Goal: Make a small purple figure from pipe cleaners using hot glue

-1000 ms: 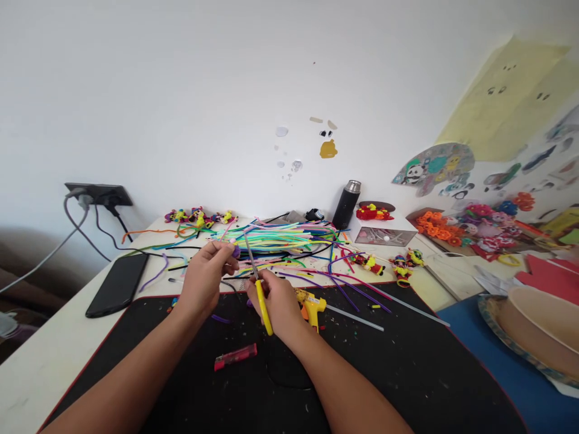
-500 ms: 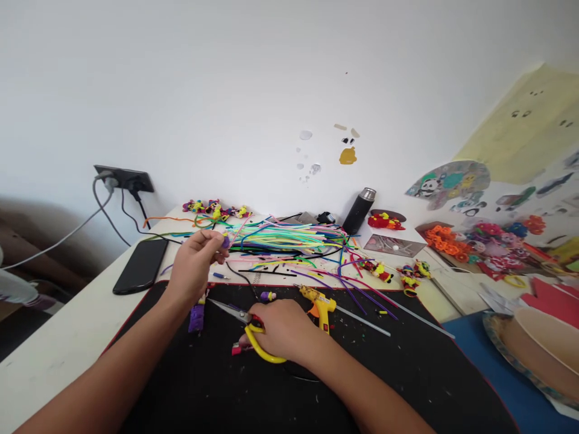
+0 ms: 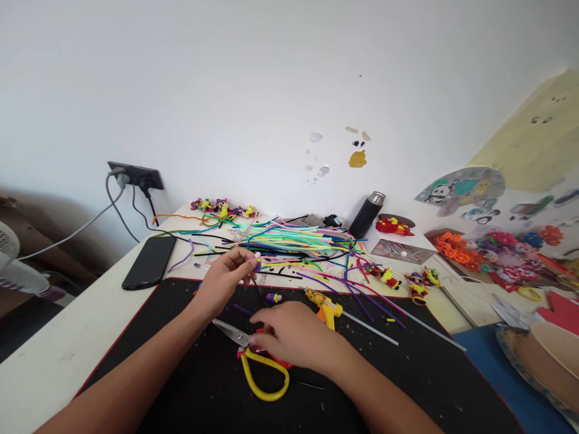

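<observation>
My left hand (image 3: 233, 271) pinches a small purple piece (image 3: 257, 263) between thumb and fingertips above the mat's back edge. My right hand (image 3: 289, 337) is low over the black mat, its fingers apart, above the scissors (image 3: 266, 375) with yellow and red handles. The scissors lie with their blades toward the left; whether the fingers still touch them is unclear. A short purple strip (image 3: 242, 309) lies between the hands. Behind my right hand are a small purple and yellow piece (image 3: 273, 298) and a yellow glue gun (image 3: 326, 306).
Pipe cleaners (image 3: 289, 238) are heaped along the wall, beside a black flask (image 3: 367, 215). A phone (image 3: 149, 263) lies at left. Small figures (image 3: 417, 287) and a white box (image 3: 400, 246) stand at right. A bowl (image 3: 554, 349) is at the right edge.
My left hand has moved right with the purple piece. My right fingers have loosened from the scissors, whose yellow handle now lies lower. The purple strip is now visible on the mat.
</observation>
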`<state>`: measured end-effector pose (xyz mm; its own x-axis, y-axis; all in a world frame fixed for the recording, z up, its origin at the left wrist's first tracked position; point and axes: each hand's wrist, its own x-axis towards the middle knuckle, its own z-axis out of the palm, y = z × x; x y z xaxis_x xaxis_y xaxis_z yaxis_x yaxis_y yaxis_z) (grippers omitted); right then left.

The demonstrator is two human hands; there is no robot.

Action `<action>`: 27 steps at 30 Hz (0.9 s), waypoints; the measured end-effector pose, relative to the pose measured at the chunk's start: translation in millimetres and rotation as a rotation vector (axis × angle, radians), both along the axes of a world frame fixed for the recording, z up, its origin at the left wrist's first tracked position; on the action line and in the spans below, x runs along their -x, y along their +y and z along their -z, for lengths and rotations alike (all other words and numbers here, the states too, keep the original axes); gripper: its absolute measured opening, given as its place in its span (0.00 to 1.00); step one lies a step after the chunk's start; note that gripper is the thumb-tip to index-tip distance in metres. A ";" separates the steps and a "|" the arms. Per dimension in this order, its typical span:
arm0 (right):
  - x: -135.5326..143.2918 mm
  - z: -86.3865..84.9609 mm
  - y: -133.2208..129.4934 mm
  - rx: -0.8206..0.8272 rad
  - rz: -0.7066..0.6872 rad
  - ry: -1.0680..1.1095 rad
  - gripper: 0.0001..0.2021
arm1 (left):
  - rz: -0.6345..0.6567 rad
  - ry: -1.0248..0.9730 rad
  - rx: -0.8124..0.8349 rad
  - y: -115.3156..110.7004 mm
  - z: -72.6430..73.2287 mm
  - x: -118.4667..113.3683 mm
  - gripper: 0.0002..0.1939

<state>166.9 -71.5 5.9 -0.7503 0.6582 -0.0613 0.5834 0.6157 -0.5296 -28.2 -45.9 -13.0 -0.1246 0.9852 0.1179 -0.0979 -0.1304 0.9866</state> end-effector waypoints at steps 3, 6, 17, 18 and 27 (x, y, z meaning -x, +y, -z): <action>-0.1 14.4 19.4 0.397 0.158 0.315 0.10 | 0.019 -0.002 0.024 -0.5 -0.3 -1.4 0.17; 4.4 24.4 39.4 0.608 0.304 0.611 0.14 | 0.022 0.014 0.036 -0.4 0.8 -2.1 0.17; 16.7 34.7 49.9 0.713 0.354 0.924 0.23 | 0.064 0.181 0.051 -4.6 6.1 -4.4 0.17; 16.5 36.7 49.4 0.708 0.358 0.921 0.23 | 0.063 0.199 0.054 -5.2 6.2 -5.2 0.17; 5.9 45.9 47.3 0.581 0.378 0.859 0.16 | 0.038 0.389 0.013 -9.4 7.9 -10.4 0.14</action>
